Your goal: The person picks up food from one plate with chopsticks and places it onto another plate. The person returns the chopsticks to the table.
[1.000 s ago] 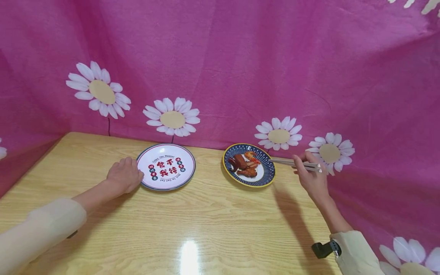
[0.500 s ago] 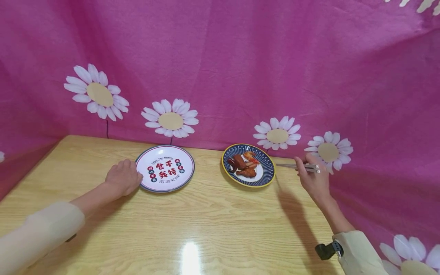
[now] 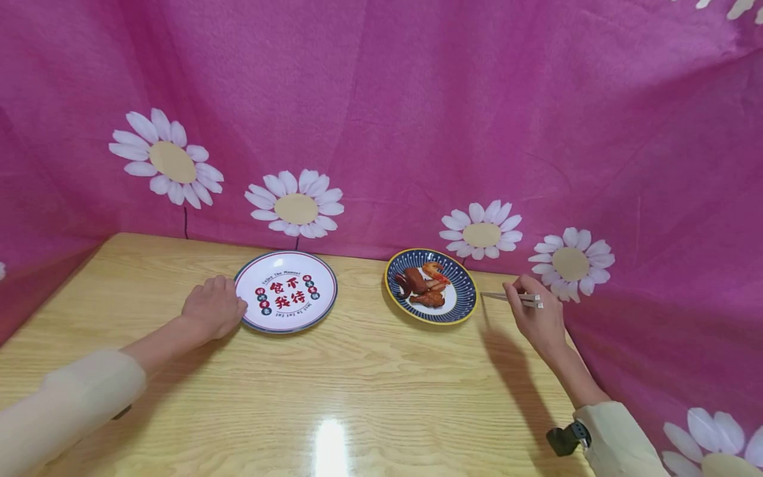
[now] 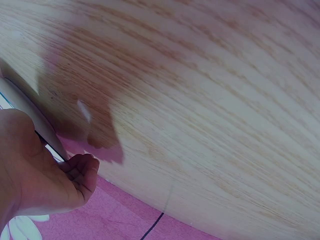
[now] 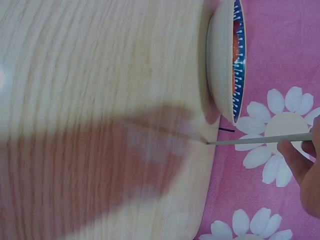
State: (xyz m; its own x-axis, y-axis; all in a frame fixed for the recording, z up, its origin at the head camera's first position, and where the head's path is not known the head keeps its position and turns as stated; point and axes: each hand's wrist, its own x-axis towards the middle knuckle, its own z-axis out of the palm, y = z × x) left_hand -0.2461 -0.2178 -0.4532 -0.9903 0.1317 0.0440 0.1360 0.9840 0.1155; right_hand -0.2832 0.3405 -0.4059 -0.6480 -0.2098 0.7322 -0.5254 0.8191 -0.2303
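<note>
My left hand (image 3: 213,310) grips the left rim of a white plate (image 3: 318,298) with a dark blue edge and red lettering. In the left wrist view its curled fingers (image 4: 85,172) lie at the plate's edge. My right hand (image 3: 539,318) holds a pair of metal chopsticks (image 3: 497,296). Their tips point left, just beside a yellow-rimmed blue dish (image 3: 460,295). In the right wrist view the chopstick (image 5: 250,141) reaches down to the tabletop, apart from the dish. Several brown pieces of food, one shaped like a drumstick (image 3: 430,299), lie in the dish.
Both plates stand toward the back of a wood-grain table (image 3: 357,384). A pink cloth (image 3: 381,119) printed with white daisies hangs behind and at the sides. A black strap device (image 3: 569,437) is on the right wrist.
The chopstick tips have moved from the dish's right rim to the table beside it. My right hand has shifted slightly downward. The left hand and both plates have stayed in place.
</note>
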